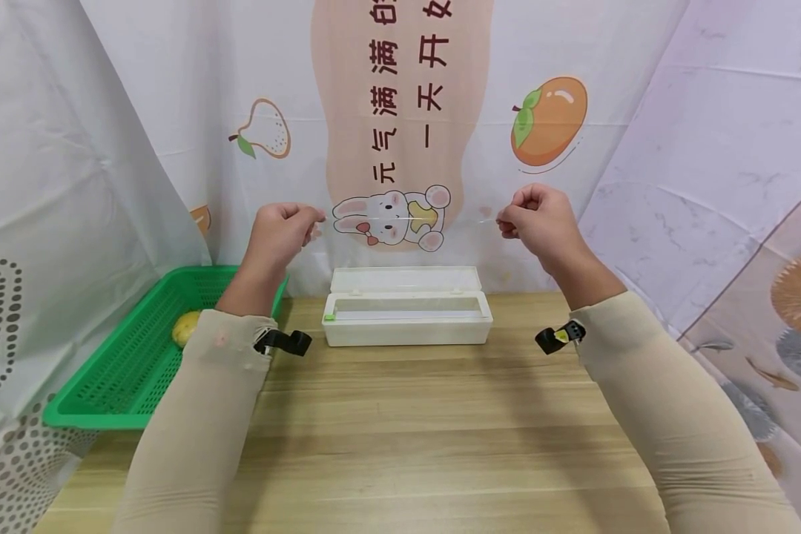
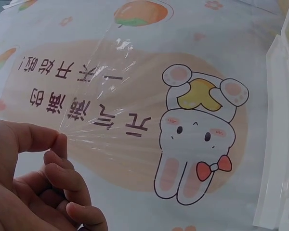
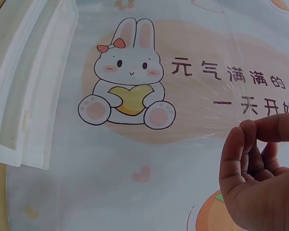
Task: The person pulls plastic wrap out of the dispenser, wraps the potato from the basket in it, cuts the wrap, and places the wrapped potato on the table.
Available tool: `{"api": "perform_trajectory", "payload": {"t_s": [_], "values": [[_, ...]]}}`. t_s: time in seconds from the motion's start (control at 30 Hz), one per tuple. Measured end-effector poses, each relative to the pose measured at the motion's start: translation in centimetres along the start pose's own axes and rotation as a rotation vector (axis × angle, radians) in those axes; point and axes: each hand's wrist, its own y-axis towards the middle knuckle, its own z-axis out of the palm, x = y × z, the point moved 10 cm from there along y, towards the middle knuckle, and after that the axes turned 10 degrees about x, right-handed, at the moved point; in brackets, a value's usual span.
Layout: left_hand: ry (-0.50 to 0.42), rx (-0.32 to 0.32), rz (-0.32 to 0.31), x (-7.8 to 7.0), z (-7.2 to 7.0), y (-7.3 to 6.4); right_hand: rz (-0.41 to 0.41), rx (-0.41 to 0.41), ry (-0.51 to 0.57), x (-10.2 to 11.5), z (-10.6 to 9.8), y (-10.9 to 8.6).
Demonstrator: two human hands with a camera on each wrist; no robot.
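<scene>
Clear cling film [image 2: 98,137] is stretched between both hands in the air, its creases fanning out from the fingertips. My left hand [image 1: 280,233] pinches one corner between thumb and forefinger. At the other side, my right hand [image 1: 541,226] pinches the film [image 3: 214,118] the same way. In the head view the film is almost invisible against the printed curtain. Below and between the hands stands a white cling film dispenser [image 1: 407,334] at the back of the table, its lid [image 1: 406,279] raised. A small green piece [image 1: 330,317] sits at the dispenser's left end.
A green plastic basket [image 1: 100,419] stands on the left, under my left forearm, with a yellow round item [image 1: 185,326] partly hidden by the sleeve. Behind the wooden table [image 1: 400,445] hangs a white curtain [image 1: 267,44] printed with fruit, writing and a rabbit.
</scene>
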Motion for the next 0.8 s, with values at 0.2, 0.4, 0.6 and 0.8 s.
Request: {"api": "perform_trajectory", "payload": {"t_s": [0.2, 0.4, 0.6, 0.8], "values": [[-0.014, 0.007, 0.016, -0.4, -0.2, 0.1, -0.017, -0.003, 0.000, 0.4, -0.2, 0.1], [-0.009, -0.006, 0.020, -0.8, -0.5, 0.1, -0.038, 0.002, 0.000, 0.9, -0.2, 0.1], [-0.007, -0.021, 0.023, -1.2, -0.7, -0.2, -0.046, 0.011, 0.006, 1.5, -0.2, -0.1], [-0.014, -0.022, 0.032, -1.7, -0.8, -0.5, -0.063, 0.012, 0.004, 2.2, -0.2, -0.3]]}}
